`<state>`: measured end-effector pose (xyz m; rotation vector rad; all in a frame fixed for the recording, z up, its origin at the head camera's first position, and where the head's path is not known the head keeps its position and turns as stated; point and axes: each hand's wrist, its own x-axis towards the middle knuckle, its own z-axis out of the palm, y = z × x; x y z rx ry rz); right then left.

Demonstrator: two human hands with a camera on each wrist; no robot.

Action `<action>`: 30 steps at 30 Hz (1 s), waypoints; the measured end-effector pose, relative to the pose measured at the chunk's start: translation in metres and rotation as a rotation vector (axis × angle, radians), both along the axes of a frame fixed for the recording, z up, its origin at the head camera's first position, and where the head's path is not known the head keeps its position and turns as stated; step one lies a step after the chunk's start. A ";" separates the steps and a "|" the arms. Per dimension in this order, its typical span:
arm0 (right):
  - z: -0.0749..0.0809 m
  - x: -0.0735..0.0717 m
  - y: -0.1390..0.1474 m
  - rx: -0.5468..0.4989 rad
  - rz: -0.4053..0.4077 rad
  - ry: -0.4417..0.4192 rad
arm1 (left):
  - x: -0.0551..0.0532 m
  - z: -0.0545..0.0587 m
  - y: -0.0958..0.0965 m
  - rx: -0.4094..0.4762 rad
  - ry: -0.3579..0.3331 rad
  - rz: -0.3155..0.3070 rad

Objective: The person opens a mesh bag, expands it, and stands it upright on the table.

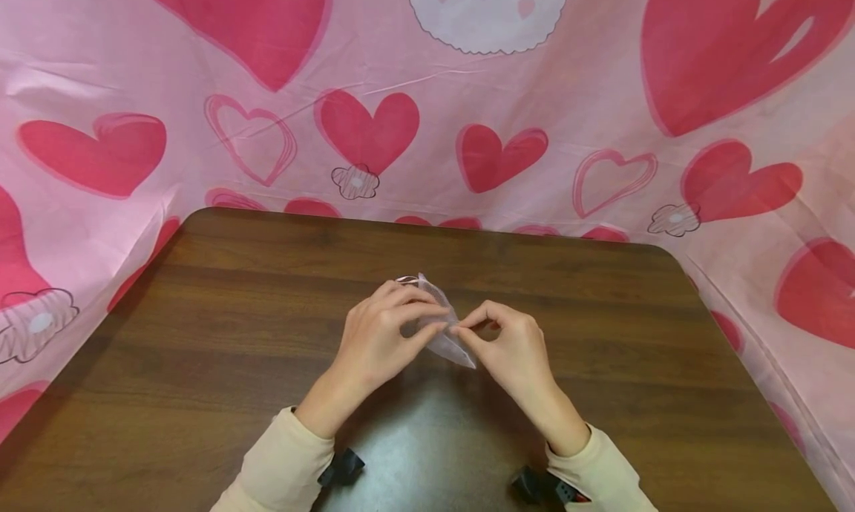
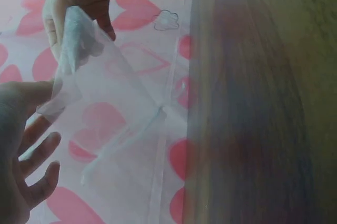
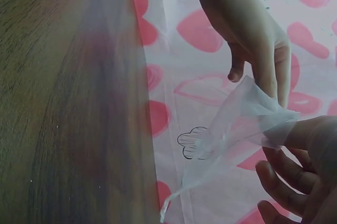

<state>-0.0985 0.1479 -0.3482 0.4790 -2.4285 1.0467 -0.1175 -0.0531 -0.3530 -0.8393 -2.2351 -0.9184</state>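
A small sheer whitish pouch is held up over the table between both hands. My left hand pinches its edge between thumb and fingers. From the other side, my right hand grips the edge with thumb and forefinger, close to the left fingertips. In the left wrist view the see-through pouch spreads out flat, its corner pointing away from the hands, with a thin white cord trailing along it. A pale ribbon loop shows beyond the left knuckles. The right wrist view shows the cord hanging from the pouch's narrow end.
Under the hands lies a dark brown wooden table with rounded far corners. A pink cloth printed with red hearts hangs behind it and along both sides. Black wrist cameras sit at the cream sleeves.
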 end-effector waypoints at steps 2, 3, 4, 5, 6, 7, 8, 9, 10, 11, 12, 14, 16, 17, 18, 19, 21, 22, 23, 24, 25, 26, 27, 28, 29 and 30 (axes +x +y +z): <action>0.001 0.000 0.000 -0.008 0.010 0.011 | 0.000 0.000 0.000 -0.011 0.008 0.030; 0.001 0.001 0.000 -0.017 0.017 0.013 | 0.000 -0.001 0.000 -0.009 0.008 0.045; 0.001 0.001 0.000 -0.027 0.026 0.011 | 0.000 -0.001 0.000 -0.006 0.006 0.060; 0.002 0.001 0.000 -0.035 0.031 0.001 | 0.000 0.000 0.000 -0.002 0.004 0.076; 0.002 0.001 0.000 -0.041 0.039 -0.018 | 0.000 0.000 0.000 0.004 0.002 0.093; 0.003 0.002 0.000 -0.046 0.046 -0.041 | 0.000 0.000 0.000 0.010 -0.004 0.106; 0.004 0.003 0.000 -0.047 0.054 -0.064 | 0.000 0.001 0.000 0.017 -0.011 0.119; 0.005 0.003 0.000 -0.042 0.056 -0.085 | 0.000 0.001 -0.001 0.024 -0.017 0.129; 0.005 0.004 -0.001 -0.031 0.057 -0.105 | 0.000 0.002 -0.001 0.032 -0.024 0.138; 0.006 0.004 -0.001 -0.017 0.056 -0.121 | 0.000 0.003 -0.001 0.039 -0.032 0.146; 0.006 0.005 -0.001 -0.007 0.060 -0.129 | 0.000 0.003 -0.002 0.048 -0.043 0.152; 0.006 0.005 -0.001 0.013 0.058 -0.118 | 0.001 0.004 -0.002 0.061 -0.062 0.159; 0.007 0.005 -0.001 0.024 0.052 -0.095 | 0.001 0.004 -0.002 0.062 -0.081 0.159; 0.007 0.005 -0.001 0.028 0.046 -0.083 | 0.001 0.003 -0.002 0.056 -0.091 0.157; 0.007 0.005 -0.001 0.027 0.040 -0.073 | 0.001 0.003 -0.002 0.046 -0.102 0.150; 0.007 0.004 -0.001 0.028 0.034 -0.063 | 0.001 0.003 -0.002 0.034 -0.112 0.139; 0.008 0.005 -0.001 0.027 0.020 -0.054 | 0.002 0.002 -0.002 0.007 -0.130 0.112; 0.008 0.005 -0.001 0.031 0.012 -0.050 | 0.002 0.001 -0.002 -0.006 -0.136 0.097; 0.008 0.005 -0.001 0.034 0.004 -0.049 | 0.002 0.001 -0.002 -0.018 -0.141 0.083; 0.008 0.005 -0.001 0.034 -0.001 -0.048 | 0.002 0.001 -0.001 -0.029 -0.143 0.073; 0.008 0.005 -0.001 0.037 -0.008 -0.047 | 0.002 0.001 -0.001 -0.038 -0.141 0.065; 0.008 0.005 -0.001 0.038 -0.014 -0.045 | 0.003 0.000 -0.001 -0.046 -0.137 0.062; 0.008 0.005 -0.001 0.042 -0.019 -0.042 | 0.003 0.000 -0.001 -0.052 -0.132 0.060; 0.008 0.005 -0.001 0.043 -0.024 -0.039 | 0.003 0.000 -0.001 -0.057 -0.129 0.059; 0.007 0.005 -0.001 0.042 -0.026 -0.035 | 0.003 0.000 0.000 -0.061 -0.124 0.062; 0.007 0.005 -0.001 0.039 -0.027 -0.032 | 0.003 0.000 0.000 -0.065 -0.120 0.065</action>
